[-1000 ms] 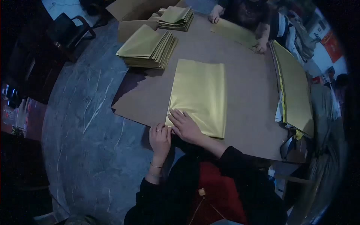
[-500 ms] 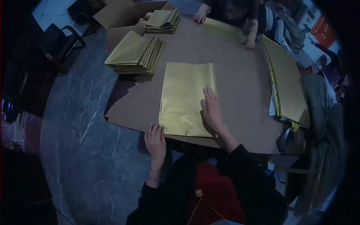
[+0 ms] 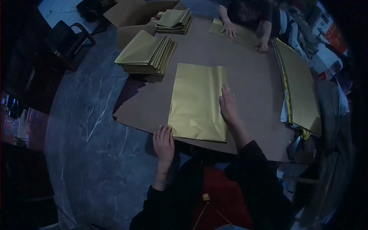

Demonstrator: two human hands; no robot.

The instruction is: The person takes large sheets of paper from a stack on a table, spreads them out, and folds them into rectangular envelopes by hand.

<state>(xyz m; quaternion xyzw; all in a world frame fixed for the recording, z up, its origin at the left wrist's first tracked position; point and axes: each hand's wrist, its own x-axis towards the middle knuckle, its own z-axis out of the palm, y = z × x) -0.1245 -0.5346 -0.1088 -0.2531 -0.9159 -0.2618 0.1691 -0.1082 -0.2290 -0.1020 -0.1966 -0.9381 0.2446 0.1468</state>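
Observation:
A gold sheet (image 3: 197, 99), seemingly folded, lies flat on the brown table (image 3: 253, 96) in front of me. Small wrinkles show near its lower edge. My left hand (image 3: 164, 142) rests at the sheet's lower left corner, over the table's edge, with its fingers stretched out and lying flat. At the right edge of the sheet lies my right hand (image 3: 229, 105), palm down, fingers extended. Neither hand grips anything that I can make out.
Two piles of folded gold sheets, a larger one (image 3: 147, 55) and a smaller one (image 3: 174, 21), stand at the back left beside a cardboard box (image 3: 130, 32). Large gold sheets (image 3: 299, 88) are stacked at the right. Across the table a co-worker's hands (image 3: 230, 28) press another gold sheet.
My right hand has moved from the sheet's lower left area to its right edge. My left hand stays by the lower left corner. The co-worker's one hand has slid inward over their sheet.

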